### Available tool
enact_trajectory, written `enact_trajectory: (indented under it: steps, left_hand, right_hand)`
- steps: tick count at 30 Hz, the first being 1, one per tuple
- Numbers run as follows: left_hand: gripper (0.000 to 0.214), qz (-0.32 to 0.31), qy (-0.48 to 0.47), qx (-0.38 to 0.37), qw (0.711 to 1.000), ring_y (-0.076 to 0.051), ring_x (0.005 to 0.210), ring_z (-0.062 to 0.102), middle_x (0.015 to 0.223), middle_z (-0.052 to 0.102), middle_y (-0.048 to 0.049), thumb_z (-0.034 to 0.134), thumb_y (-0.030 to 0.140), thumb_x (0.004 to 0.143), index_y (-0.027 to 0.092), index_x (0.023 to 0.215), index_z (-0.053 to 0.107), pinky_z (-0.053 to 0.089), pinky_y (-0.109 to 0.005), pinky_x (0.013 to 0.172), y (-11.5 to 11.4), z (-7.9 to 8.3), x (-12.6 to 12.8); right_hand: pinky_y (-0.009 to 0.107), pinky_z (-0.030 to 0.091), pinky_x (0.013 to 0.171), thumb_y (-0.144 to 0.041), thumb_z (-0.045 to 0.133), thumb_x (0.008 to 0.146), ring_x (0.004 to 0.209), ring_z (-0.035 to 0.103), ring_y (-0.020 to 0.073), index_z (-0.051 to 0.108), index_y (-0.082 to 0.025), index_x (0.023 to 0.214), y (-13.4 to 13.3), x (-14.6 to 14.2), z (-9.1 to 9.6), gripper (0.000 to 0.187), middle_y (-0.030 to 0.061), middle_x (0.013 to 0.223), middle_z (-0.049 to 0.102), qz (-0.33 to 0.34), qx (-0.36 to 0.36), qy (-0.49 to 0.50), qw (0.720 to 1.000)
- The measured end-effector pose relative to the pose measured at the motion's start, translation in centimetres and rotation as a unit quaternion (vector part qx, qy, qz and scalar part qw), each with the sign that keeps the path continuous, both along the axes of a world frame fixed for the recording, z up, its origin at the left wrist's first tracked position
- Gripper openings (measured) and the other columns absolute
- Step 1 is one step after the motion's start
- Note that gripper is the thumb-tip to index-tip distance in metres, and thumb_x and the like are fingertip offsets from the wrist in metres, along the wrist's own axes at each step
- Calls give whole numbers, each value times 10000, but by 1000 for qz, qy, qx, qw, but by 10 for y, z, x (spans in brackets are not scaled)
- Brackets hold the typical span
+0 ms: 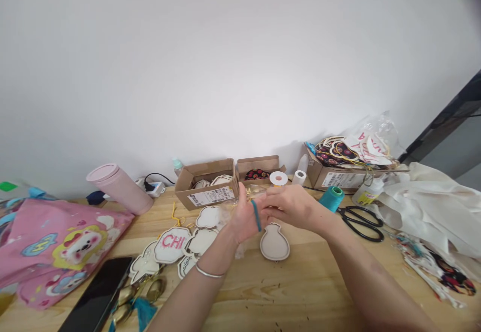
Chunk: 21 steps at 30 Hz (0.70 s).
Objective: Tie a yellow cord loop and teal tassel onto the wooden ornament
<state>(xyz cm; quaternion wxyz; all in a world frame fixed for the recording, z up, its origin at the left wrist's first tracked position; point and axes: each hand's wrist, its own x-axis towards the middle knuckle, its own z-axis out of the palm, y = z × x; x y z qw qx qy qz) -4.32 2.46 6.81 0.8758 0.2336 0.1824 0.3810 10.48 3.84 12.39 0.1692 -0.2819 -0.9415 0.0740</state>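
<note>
Pale wooden tabletop (pixel 308 287) against a white wall. Left hand (pixel 246 219) and right hand (pixel 289 204) meet above it — fingers pinched together on a short teal cord (pixel 256 215) crossing the left palm. Flat, jar-shaped wooden cutout (pixel 274 242) lies just below the hands. Teal thread spool (pixel 331 198) and black scissors (pixel 359 221) — right. Cloud-shaped wooden pieces (pixel 176 244) — left.

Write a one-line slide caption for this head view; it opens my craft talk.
Two hands meet above a wooden cutout on a cluttered table.
</note>
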Motion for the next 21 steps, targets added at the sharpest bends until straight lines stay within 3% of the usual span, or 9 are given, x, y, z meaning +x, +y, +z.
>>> enact_trajectory:
  steps: [4, 10, 15, 18, 21]
  left_hand:
    - [924, -47, 14, 26, 998, -245, 1088, 459, 1089, 581, -152, 25, 746, 663, 116, 1061, 572, 278, -363, 933, -8, -6, 13]
    - [917, -114, 41, 87, 989, -247, 1238, 304, 1280, 442, -147, 68, 748, 677, 112, 1182, 493, 124, -370, 1025, -12, -8, 17]
    - [903, -201, 103, 151, 962, -255, 1249, 302, 1291, 433, -142, -40, 664, 737, 68, 1286, 360, 129, -409, 1030, -20, 11, 10]
    - [918, -239, 89, 202, 946, -283, 1224, 337, 1280, 444, -134, -57, 669, 727, 64, 1298, 331, 162, -441, 1015, -22, 24, 1]
    - [1025, -182, 20, 213, 960, -330, 1210, 345, 1232, 485, -176, 72, 792, 623, 59, 1244, 426, 180, -479, 1003, -20, 30, -7]
  right_hand:
    - [217, 216, 490, -211, 540, 781, 572, 453, 81, 650, -179, 719, 8, 1, -2, 130, -3, 656, 576, -13, 22, 29, 999]
    - [203, 258, 526, -241, 535, 796, 573, 450, 72, 657, -184, 734, 16, -1, -9, 149, -9, 664, 584, -10, -28, 55, 998]
    - [184, 298, 522, -265, 531, 802, 577, 466, 70, 652, -157, 745, 26, 2, -19, 172, -3, 651, 597, 22, -120, 82, 989]
    - [186, 296, 492, -272, 483, 828, 548, 456, 71, 645, -139, 740, 31, 2, -28, 228, 1, 628, 591, 47, -154, 73, 984]
    - [188, 296, 485, -227, 466, 826, 547, 462, 78, 630, -134, 713, 32, -1, -35, 220, 5, 627, 591, 40, -149, 43, 987]
